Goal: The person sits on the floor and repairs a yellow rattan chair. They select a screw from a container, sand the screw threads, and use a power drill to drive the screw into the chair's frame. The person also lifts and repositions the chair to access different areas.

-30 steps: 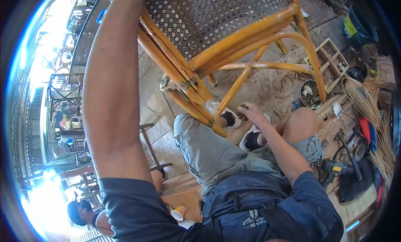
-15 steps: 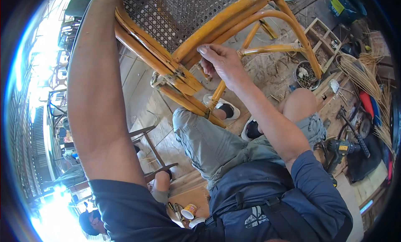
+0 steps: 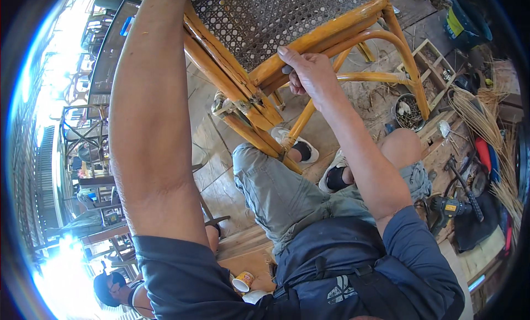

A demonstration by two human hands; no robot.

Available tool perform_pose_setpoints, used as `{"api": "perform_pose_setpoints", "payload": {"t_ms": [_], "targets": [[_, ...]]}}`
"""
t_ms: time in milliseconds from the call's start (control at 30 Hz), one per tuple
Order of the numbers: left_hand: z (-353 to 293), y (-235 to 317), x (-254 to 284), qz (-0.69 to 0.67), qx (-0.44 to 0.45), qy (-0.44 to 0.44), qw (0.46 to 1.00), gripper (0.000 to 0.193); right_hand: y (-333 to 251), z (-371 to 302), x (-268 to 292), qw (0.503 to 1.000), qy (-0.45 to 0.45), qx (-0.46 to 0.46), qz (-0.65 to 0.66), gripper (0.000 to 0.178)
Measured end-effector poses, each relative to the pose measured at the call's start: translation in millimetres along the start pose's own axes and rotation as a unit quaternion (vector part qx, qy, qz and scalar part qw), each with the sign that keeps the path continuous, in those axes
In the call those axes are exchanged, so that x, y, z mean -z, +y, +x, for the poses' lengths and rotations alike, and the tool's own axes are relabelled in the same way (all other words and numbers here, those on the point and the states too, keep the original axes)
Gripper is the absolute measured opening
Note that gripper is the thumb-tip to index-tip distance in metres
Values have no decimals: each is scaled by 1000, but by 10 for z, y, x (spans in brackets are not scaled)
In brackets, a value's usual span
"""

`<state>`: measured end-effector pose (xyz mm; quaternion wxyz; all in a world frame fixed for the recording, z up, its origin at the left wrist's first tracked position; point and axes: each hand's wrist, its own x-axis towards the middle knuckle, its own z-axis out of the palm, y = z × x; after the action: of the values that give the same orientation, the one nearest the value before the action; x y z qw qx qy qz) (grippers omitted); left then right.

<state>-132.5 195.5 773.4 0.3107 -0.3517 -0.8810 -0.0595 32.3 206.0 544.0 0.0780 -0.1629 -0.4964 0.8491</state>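
A yellow-brown rattan chair (image 3: 317, 45) with a woven cane seat (image 3: 248, 27) is tilted in front of me, its bound corner close above my knee. My right hand (image 3: 316, 77) is at the seat's near rail, the thumb pressed along the rail and the fingers curled in below it. Whether a small piece lies inside those fingers cannot be seen. My left arm (image 3: 152, 115) reaches up past the chair's left side and leaves the picture at the top, so the left hand is out of sight.
At right are a metal bowl of scraps (image 3: 409, 111), a wooden divided tray (image 3: 430, 69), a dark bucket (image 3: 468, 23), bundled cane strands (image 3: 477, 113), a hammer (image 3: 464, 187) and a power drill (image 3: 447, 209). A yellow cup (image 3: 243, 281) and another person (image 3: 113, 289) are at lower left.
The chair, my right hand and my left arm appear shifted slightly right in the picture, as the view turns. My right hand keeps its place at the rail.
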Motion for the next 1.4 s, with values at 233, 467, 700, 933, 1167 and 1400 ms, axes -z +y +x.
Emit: {"api": "perform_pose_setpoints", "payload": {"t_ms": [233,467,700,933,1167,1400], "targets": [[-614,295,372,-275,0,108,955,49,69,-221,36,1000,-2,-25,0,44],[-1866,-240,315,-250,103,215,938,54,145,-293,186,999,8,-2,-33,45],[-2984,-63,-191,-657,387,89,641,42,122,-329,180,995,29,-7,-100,44],[-2973,-9,-262,-576,350,-58,736,42,-31,-539,350,893,74,270,-352,20],[-3053,-36,-186,-602,353,-113,708,45,-247,-519,439,667,4,492,-559,30],[-2972,-145,-154,-590,349,-170,708,46,-231,-469,355,666,-55,470,-576,35]]}}
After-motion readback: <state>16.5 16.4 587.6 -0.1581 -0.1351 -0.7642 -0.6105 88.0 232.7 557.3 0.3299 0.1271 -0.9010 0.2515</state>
